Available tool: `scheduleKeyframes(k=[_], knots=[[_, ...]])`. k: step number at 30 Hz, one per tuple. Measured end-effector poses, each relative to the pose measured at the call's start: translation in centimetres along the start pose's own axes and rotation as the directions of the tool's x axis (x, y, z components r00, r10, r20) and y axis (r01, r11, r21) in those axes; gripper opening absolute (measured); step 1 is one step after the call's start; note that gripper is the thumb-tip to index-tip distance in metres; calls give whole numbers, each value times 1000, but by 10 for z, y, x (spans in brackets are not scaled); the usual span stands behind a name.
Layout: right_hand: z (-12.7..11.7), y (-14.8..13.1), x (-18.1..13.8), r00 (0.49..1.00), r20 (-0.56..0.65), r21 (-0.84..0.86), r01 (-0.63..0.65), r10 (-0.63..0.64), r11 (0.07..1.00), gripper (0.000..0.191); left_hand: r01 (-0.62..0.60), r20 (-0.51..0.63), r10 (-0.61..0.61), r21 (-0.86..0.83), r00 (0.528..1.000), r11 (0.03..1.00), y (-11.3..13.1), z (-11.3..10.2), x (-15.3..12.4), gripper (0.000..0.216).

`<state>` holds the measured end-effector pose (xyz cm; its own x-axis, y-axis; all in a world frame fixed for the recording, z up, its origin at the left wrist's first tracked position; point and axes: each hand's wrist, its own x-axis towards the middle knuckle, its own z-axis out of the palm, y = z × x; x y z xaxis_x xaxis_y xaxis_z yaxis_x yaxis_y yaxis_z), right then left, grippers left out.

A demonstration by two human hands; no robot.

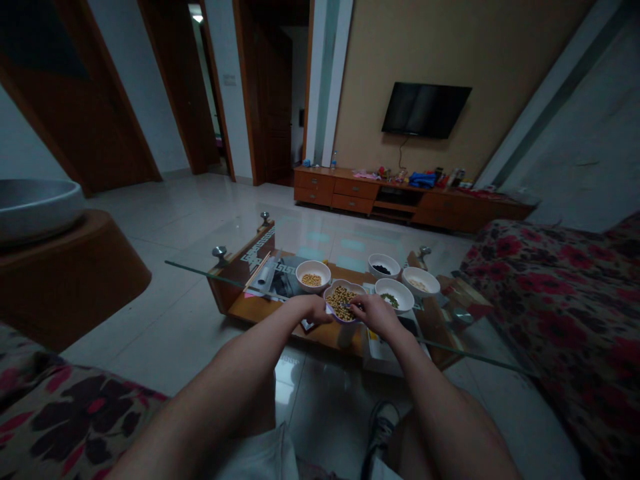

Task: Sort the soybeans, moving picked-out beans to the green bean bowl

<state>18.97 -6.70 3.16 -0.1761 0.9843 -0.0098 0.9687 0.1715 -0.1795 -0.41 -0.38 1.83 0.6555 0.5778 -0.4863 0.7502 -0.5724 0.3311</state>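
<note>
A pale, scalloped-edged bowl (345, 283) of mixed beans (341, 297), mostly tan with some dark ones, stands at the near edge of the glass table. My left hand (317, 310) grips its left rim. On the right side, my right hand (374, 312) has its fingers pinched together at the beans; whatever is between the fingertips is too small to name. Behind my left hand sits a white bowl (314, 265) with yellow grains. Close to my right hand are a bowl (407, 295) with green beans, a bowl (384, 259) with black beans and a bowl (421, 275) with whitish pieces.
The glass tabletop (200, 268) has a wooden shelf (260, 310) beneath it holding papers and boxes. A flowered sofa (560, 293) is at the right. Left of the table stands a wooden base (75, 273) with a large basin (40, 207). A TV cabinet (350, 190) lines the far wall.
</note>
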Motion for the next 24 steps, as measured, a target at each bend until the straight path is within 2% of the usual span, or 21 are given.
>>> scheduleKeyframes(k=[11, 17, 20, 24], knots=[[-1, -2, 0, 1000, -6, 2, 1, -1, 1000, 29, -3, 1, 3, -34, 1000, 999, -1, 1, 0, 35], [-21, 11, -5, 990, -130, 66, -55, 63, 996, 32, -26, -32, 25, -31, 999, 999, -4, 4, 4, 42], [-36, 28, -11, 947, -266, 56, -169, 178, 984, 32, -14, -39, 13, -25, 999, 1000, -5, 5, 6, 41], [-42, 49, -19, 821, -357, 19, -469, 444, 883, 36, 17, -32, -17, -7, 999, 1000, -5, 5, 7, 39]])
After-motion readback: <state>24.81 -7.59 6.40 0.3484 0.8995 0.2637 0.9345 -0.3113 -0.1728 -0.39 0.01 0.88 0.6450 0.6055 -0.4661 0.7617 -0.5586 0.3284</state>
